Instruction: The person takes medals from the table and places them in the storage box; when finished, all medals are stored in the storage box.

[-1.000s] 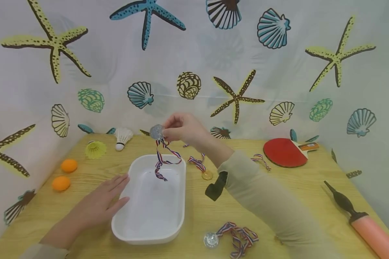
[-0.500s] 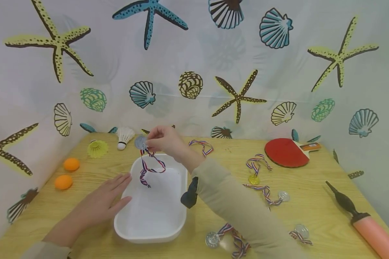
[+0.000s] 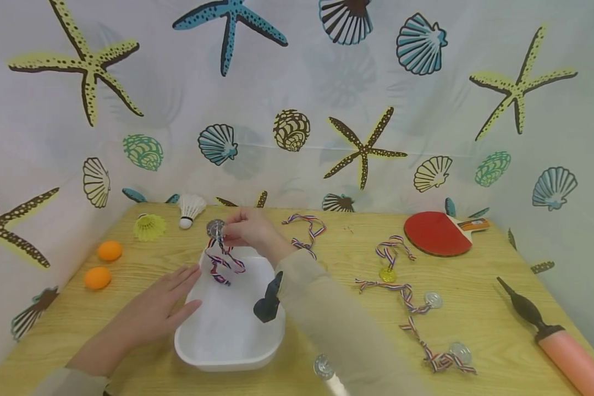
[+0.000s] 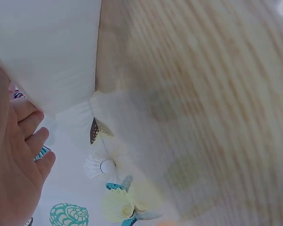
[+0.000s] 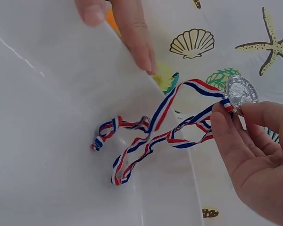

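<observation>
Right hand point(image 3: 249, 229) pinching silver medal point(image 3: 215, 227) above white tray's point(image 3: 227, 352) 12 o'clock rim, striped ribbon point(image 3: 221, 264) trailing into tray. Left hand point(image 3: 158, 308) flat, fingers straight, resting against tray's 9 o'clock edge on the counter point(image 3: 336, 330).

Pale wood table point(image 3: 475, 275) against white curtain point(image 3: 297, 82) printed with starfish and shells.

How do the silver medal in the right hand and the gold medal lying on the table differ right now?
The silver medal is pinched by the right hand, its ribbon trailing into the white tray. The gold medal lies untouched on the table. Both have red, white and blue ribbons.
</observation>
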The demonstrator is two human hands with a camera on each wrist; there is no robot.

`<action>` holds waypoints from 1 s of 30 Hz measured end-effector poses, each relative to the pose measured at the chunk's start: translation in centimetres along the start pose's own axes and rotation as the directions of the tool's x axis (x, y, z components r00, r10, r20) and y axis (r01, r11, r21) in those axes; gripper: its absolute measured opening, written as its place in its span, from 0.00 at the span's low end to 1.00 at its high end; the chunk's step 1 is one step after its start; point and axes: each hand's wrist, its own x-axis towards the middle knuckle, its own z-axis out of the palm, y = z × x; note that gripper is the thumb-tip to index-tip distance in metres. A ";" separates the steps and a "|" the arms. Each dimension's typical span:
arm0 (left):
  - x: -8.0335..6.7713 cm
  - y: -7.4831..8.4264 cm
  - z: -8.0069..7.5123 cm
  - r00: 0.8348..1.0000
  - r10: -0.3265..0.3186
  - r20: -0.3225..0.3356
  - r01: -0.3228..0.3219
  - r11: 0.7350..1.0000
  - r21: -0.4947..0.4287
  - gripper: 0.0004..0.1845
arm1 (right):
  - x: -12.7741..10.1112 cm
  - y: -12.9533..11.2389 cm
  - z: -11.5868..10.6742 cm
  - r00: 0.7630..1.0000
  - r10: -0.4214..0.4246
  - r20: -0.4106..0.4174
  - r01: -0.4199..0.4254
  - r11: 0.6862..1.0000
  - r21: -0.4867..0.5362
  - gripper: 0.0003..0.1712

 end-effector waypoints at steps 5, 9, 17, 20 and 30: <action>-0.1 -0.1 0.0 1.000 0.001 -0.001 -0.001 1.000 -0.009 0.34 | 0.6 1.7 0.3 0.998 0.061 0.003 -0.061 0.998 -0.031 0.02; -0.1 -0.1 0.0 1.000 0.008 -0.005 -0.008 1.000 -0.005 0.34 | 0.9 2.7 0.5 0.995 0.096 0.001 -0.096 0.995 -0.029 0.03; -0.2 0.0 -0.1 1.000 0.000 -0.003 0.000 1.000 -0.005 0.34 | 1.0 3.3 0.5 0.986 0.165 -0.016 -0.165 0.985 -0.044 0.02; -0.2 -0.1 -0.1 1.000 -0.001 -0.002 0.001 1.000 -0.005 0.34 | 1.0 3.7 0.4 0.982 0.190 -0.021 -0.191 0.981 -0.045 0.03; -0.2 0.0 -0.2 1.000 0.002 0.002 -0.002 1.000 0.002 0.35 | 0.9 4.8 0.7 0.968 0.230 -0.102 -0.240 0.967 -0.090 0.05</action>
